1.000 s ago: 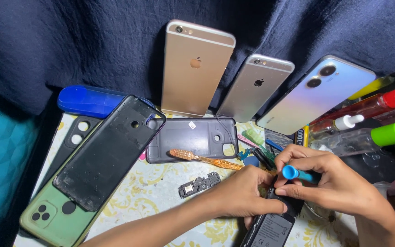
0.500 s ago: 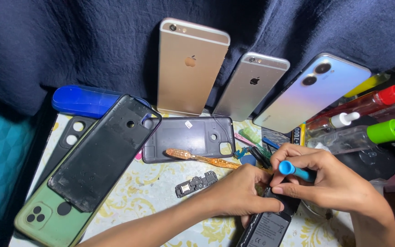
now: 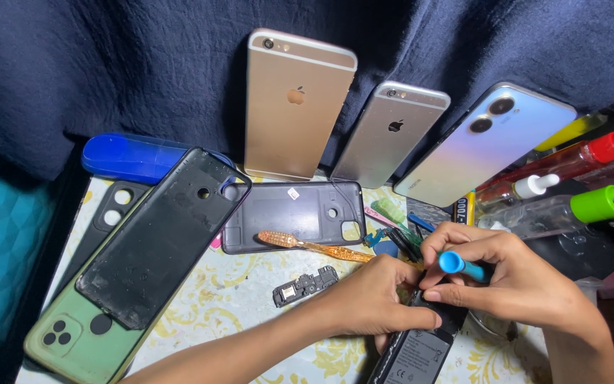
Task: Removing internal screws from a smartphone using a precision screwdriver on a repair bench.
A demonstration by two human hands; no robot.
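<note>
Head view: both hands crowd opened phone at table's near edge.

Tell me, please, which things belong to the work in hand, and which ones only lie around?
In use:
left hand
right hand
blue-capped tool
opened black phone with battery

Lying about:
gold phone
silver phone
pale blue phone
black back cover
orange toothbrush

Looks like a small phone-repair bench. Above the hands, three phones propped against dark blue cloth; left of them, loose back covers, a small circuit part and a worn toothbrush on a patterned table covering; to the right, squeeze bottles.
</note>
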